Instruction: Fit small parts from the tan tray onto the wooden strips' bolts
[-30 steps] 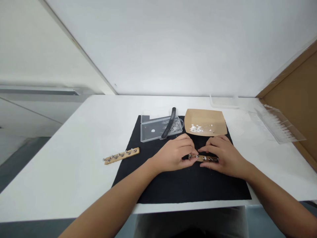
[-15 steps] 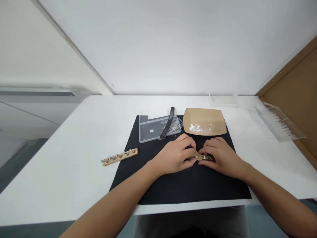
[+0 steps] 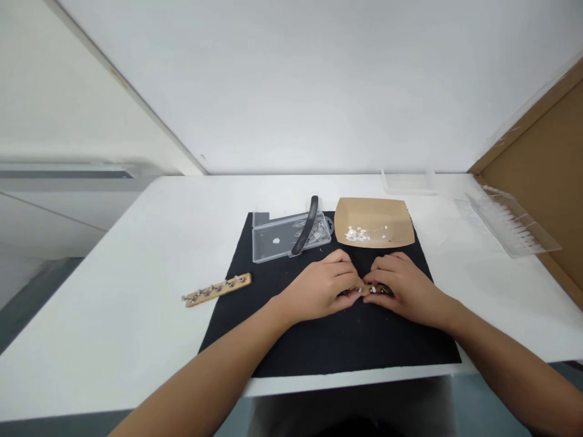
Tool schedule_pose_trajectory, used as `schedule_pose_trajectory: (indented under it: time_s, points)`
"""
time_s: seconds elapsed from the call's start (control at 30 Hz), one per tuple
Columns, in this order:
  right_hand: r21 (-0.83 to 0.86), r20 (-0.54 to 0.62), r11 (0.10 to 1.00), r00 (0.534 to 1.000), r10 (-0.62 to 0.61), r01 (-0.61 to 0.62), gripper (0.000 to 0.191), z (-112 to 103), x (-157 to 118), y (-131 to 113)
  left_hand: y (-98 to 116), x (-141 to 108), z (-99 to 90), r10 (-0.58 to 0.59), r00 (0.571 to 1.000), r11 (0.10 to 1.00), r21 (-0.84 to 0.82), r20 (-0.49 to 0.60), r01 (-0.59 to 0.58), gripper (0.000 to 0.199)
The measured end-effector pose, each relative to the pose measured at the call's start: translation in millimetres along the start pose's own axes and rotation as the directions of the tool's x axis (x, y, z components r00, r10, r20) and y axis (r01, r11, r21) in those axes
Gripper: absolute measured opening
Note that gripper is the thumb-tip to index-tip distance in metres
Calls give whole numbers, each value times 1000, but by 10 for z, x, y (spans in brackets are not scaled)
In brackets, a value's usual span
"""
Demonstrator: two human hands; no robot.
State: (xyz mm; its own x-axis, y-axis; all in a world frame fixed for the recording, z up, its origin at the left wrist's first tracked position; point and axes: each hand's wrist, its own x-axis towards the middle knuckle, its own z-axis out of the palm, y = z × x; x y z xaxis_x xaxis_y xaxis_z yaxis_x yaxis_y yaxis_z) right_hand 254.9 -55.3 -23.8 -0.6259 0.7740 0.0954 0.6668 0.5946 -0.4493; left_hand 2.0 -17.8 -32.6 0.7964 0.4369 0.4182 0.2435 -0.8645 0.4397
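Over the black mat (image 3: 355,340), my left hand (image 3: 325,286) and my right hand (image 3: 403,285) close on the two ends of a small wooden strip (image 3: 367,290). Metal clips with white pieces stand on this strip; my fingers hide much of it. A second wooden strip (image 3: 218,289) with several clips and white pieces lies to the left, partly on the mat and partly on the white table (image 3: 127,303).
Behind my hands are a clear plastic case (image 3: 268,246) with small clear pieces, a black curved tool (image 3: 306,226) lying across it, and a brown paper tray (image 3: 373,212) holding white bits. Clear plastic racks (image 3: 510,224) stand at the right.
The view has shifted slightly. Both hands keep hold of the wooden strip, and the left fingers have changed their pose a little.
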Motion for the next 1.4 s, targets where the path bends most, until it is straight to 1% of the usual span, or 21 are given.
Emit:
schedule_pose_trajectory:
  time_s: [0.13,0.47,0.7,0.93,1.2,1.4]
  points:
    - [12,0,1000,1000,-15,15,20,4,-1,0,1,-2,1,-6,1000,1000,-6,2,6,9]
    - [10,-9,1000,1000,11,-11,20,-13,-10,-34,-11,-11,-4,4,1000,999,-34,10,-4,8]
    - [3,-16,1000,1000,25,-25,23,5,-13,-36,-5,-13,-7,-10,1000,999,-47,19,11,8]
    - [26,-25,998,998,57,-56,26,-5,-14,-26,15,-8,-30,-47,998,997,-62,47,50,8]
    - [10,-22,997,997,71,-70,28,-14,-9,-11,13,-10,-53,-65,993,997,-40,100,70,16]
    - [28,-21,997,997,75,-74,24,-28,-13,-5,11,-19,-38,-81,994,996,-36,73,84,20]
